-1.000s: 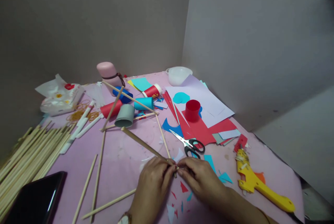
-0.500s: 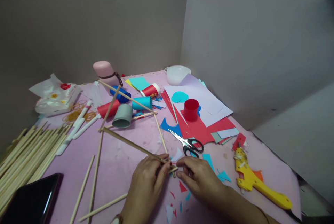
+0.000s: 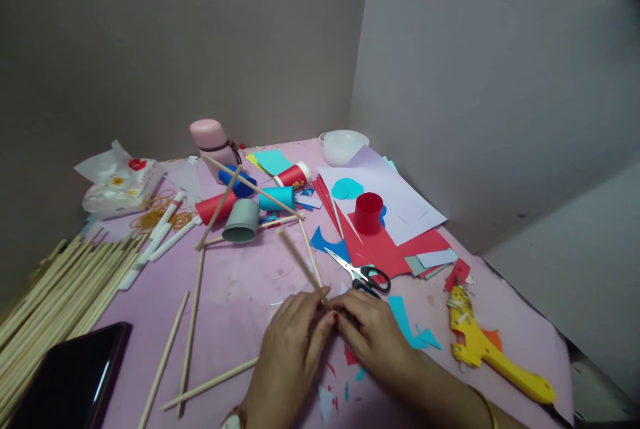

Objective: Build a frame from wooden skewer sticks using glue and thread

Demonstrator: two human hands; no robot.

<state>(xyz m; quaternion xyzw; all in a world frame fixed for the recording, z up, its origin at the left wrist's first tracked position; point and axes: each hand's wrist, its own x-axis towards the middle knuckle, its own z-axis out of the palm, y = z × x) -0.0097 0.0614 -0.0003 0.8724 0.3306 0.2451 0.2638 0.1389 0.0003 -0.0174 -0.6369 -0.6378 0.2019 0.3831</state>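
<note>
1. at lower centre, the left hand (image 3: 295, 334) pinches one wooden stick (image 3: 301, 263), tilted; the right hand (image 3: 373, 329) meets its near end, whether gripping i cannot tell.
2. around the centre: six cups (image 3: 242, 217), one pair of scissors (image 3: 359, 273).
3. lower left: one phone (image 3: 70, 375); lower right: one yellow glue gun (image 3: 493, 352).
4. pink tabletop (image 3: 230, 319), two grey walls (image 3: 175, 35) meeting behind.
</note>
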